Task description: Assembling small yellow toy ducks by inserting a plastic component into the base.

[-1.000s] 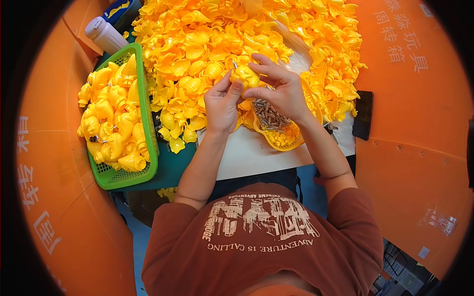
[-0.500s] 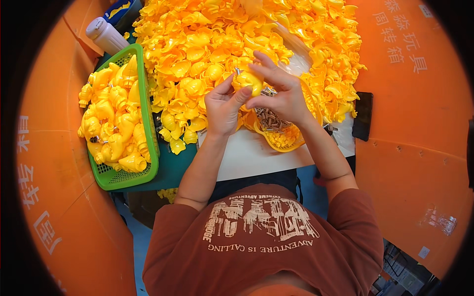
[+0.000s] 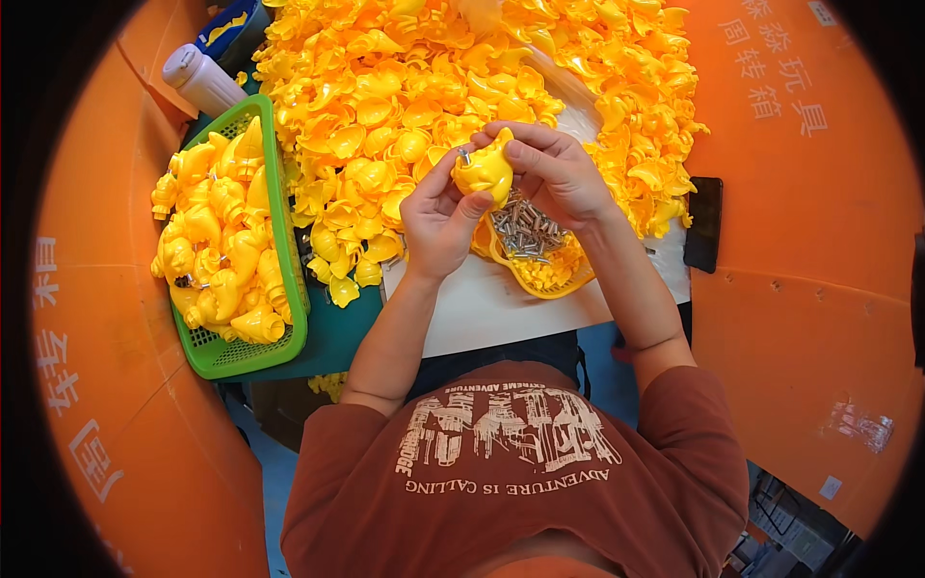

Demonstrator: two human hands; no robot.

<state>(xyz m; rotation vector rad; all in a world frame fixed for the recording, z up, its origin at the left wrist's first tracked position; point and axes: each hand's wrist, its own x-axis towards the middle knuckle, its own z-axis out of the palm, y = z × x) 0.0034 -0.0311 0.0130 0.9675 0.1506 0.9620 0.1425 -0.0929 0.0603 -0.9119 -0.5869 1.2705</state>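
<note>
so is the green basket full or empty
Mostly full: yellow pieces heap in the green basket, leaving mesh bare at its near end.

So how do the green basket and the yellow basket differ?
Colour: the green basket is bright green; the yellow basket is yellow.
Contents: the green basket holds rounded yellow plastic pieces; the yellow basket holds small silvery metal parts and little yellow bits.
View: the green basket stands unblocked at the left; the yellow basket is partly hidden by the right hand.
Both have openwork walls.
</note>
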